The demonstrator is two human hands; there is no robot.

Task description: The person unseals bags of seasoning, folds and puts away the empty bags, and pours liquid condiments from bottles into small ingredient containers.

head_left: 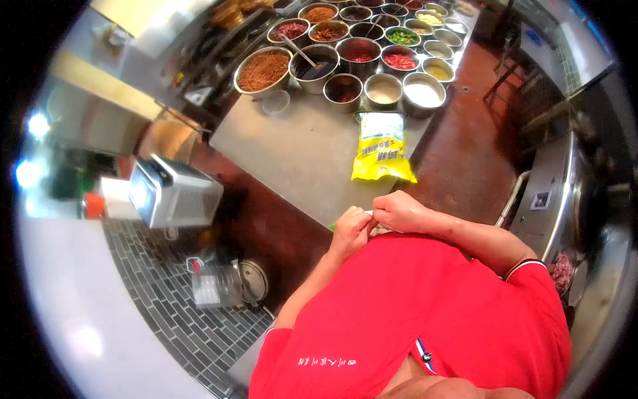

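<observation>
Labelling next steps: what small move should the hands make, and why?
Probably bring the left hand and right hand slightly forward over the table: they meet close to the red shirt, and the pale item between them is mostly hidden, so this would likely give a better view.

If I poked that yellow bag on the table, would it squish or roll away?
The yellow bag would probably squish and crinkle, because its wrapper looks like wrinkled plastic. It likely wouldn't roll, since it isn't round. Its shiny surface might feel slippery.
</observation>
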